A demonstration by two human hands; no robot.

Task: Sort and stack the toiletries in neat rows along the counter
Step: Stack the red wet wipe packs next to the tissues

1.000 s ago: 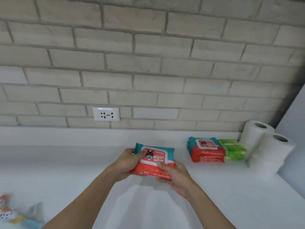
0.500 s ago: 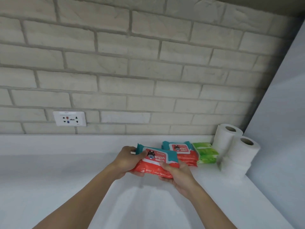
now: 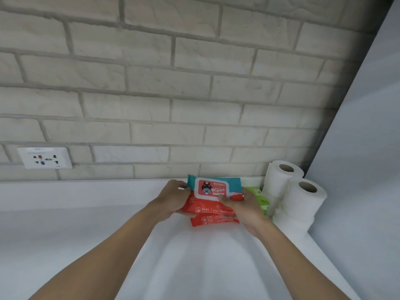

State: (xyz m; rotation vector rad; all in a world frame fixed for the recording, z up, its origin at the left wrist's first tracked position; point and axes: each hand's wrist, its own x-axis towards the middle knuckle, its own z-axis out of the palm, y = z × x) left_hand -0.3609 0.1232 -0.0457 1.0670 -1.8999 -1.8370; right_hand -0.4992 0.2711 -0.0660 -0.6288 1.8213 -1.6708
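Both bare forearms reach forward, angling in toward each other. Left hand (image 3: 173, 199) grips one end of the wipes pack (image 3: 216, 188), right hand (image 3: 245, 210) has the other end, thumb on top.

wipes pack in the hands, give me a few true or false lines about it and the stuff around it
1. The left hand and right hand both hold the red and teal wipes pack. True.
2. The white toilet paper rolls stand to the right of the green packs. True.
3. The held pack is over the green packs. False: it is over a stack of matching red packs.
4. A white wall socket sits on the brick wall, left of the hands. True.
5. The held pack's label faces down. False: it faces up.
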